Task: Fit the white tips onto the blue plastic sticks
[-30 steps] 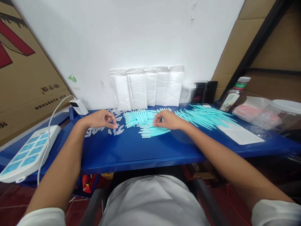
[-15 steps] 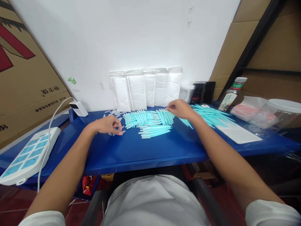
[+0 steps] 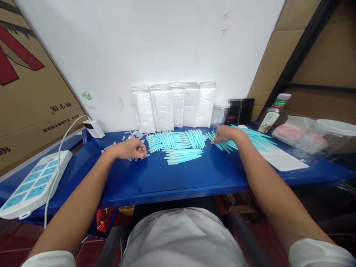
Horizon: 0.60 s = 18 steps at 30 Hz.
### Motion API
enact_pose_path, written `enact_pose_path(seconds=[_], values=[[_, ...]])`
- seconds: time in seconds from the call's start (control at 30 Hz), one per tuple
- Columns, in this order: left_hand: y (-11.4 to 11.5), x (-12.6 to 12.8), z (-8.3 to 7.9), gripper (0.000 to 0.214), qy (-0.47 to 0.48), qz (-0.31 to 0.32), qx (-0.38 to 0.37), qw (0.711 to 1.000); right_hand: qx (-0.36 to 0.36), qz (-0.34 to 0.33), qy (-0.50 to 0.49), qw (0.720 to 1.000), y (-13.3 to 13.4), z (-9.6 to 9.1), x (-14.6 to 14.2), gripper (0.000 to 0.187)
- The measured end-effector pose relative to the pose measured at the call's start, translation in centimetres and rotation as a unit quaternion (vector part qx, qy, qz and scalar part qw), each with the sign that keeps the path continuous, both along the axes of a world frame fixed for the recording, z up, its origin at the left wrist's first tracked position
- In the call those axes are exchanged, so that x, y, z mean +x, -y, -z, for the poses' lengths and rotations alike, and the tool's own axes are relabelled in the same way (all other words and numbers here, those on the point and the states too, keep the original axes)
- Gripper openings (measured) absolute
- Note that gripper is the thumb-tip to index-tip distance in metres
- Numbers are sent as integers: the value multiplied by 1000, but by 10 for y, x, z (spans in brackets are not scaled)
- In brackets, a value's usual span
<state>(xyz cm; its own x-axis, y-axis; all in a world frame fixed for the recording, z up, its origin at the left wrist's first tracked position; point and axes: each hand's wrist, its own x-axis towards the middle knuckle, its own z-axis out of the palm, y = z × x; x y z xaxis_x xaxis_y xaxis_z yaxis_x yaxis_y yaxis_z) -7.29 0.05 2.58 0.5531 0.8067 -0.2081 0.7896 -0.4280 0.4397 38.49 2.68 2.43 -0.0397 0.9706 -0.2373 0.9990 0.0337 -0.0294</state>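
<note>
At the wearer's eleven o'clock, left hand point(image 3: 131, 148) curled among small translucent plastic pieces point(image 3: 135, 134); at one o'clock, right hand point(image 3: 224, 134) curled over slender turquoise plastic sticks point(image 3: 226, 145) on the blue painted table point(image 3: 178, 181). Each grip's closure and contents: cannot tell.

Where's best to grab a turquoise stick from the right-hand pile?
I'd pinch across the shaft near the end facing the wearer, from above: the turquoise sticks are thin, lie nearly flat and overlap, but some near ends fan out over the blue tabletop, likely leaving room to close on one.
</note>
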Motion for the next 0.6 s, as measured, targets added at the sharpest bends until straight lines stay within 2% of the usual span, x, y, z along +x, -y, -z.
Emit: enact_pose_path(seconds=[0.2, 0.33, 0.6], values=[[4, 5, -6, 20, 75, -1, -17, 997, 5, -17, 12, 1000, -3, 6, -6, 27], [10, 16, -9, 30, 150, -20, -40, 988, 20, -9, 14, 1000, -5, 9, -8, 34], [13, 28, -6, 49, 238, -52, 26, 970, 14, 2, 34, 999, -3, 8, -7, 36]])
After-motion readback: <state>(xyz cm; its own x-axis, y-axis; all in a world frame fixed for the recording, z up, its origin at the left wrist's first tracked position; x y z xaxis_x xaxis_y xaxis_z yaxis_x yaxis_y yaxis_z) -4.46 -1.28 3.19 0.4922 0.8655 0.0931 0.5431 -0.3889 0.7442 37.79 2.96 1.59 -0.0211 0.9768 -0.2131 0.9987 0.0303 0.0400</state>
